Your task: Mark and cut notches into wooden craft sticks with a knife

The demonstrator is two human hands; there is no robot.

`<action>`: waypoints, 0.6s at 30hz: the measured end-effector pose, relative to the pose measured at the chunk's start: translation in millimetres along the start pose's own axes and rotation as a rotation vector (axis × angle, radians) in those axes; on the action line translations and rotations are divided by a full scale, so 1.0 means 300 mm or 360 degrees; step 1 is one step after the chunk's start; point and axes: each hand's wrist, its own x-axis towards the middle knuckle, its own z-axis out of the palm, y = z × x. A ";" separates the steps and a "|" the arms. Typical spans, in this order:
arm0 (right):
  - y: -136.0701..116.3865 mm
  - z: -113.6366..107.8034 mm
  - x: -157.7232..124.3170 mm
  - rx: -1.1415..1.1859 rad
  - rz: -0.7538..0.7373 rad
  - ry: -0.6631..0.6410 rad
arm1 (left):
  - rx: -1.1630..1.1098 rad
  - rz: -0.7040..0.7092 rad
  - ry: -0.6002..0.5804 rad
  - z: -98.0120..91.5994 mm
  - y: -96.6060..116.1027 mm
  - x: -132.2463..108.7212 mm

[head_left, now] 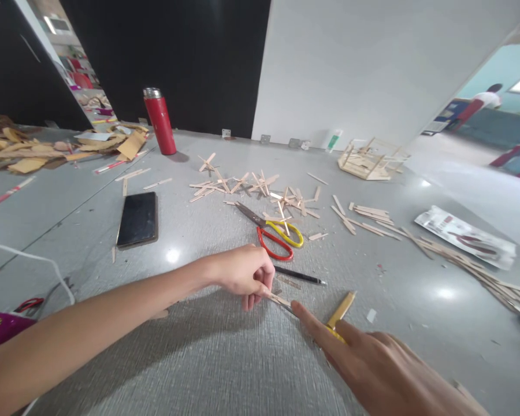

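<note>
My left hand (249, 274) is closed, its thumb and fingers pinching a short wooden stick (281, 300) just above the tabletop. My right hand (368, 352) grips a craft knife (289, 308), mostly hidden under the fingers; its thin blade lies along the stick, with the index finger stretched over it. A bit of yellow shows beneath that hand, beside a gold-yellow strip (343, 307); whether they are joined I cannot tell. Just beyond my left hand lie a black pen (300, 274) and open scissors (277, 241) with one red and one yellow handle loop.
Loose wooden sticks (294, 199) are scattered behind the scissors. A stick frame (370, 160), a white packet (465, 236) and long strips (481, 268) lie right. A phone (137, 218), red flask (159, 122) and cardboard scraps (30, 147) are left. A person (485, 103) is in the background.
</note>
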 end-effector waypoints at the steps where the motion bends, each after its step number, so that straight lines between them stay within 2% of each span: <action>1: 0.012 -0.009 0.010 -0.0115 -0.0111 -0.0006 | -0.0014 0.0000 -0.0014 -0.002 -0.003 0.002; 3: 0.040 -0.021 0.027 -0.0333 -0.0309 -0.0008 | -0.0042 -0.0002 -0.0043 -0.008 -0.006 0.005; 5: 0.067 -0.022 0.034 -0.0336 -0.0350 -0.0041 | -0.0061 -0.0018 -0.0073 -0.014 -0.003 0.008; 10: 0.103 0.008 -0.004 0.0120 -0.0149 -0.0286 | -0.0016 -0.0116 -0.0102 -0.018 0.021 0.005; 14: 0.097 0.026 -0.040 0.0246 -0.0021 -0.0336 | 0.0142 -0.0162 0.0032 -0.008 0.032 -0.007; 18: 0.092 0.025 -0.040 0.0309 -0.0025 -0.0360 | 0.0278 -0.0167 0.0148 -0.007 0.036 -0.019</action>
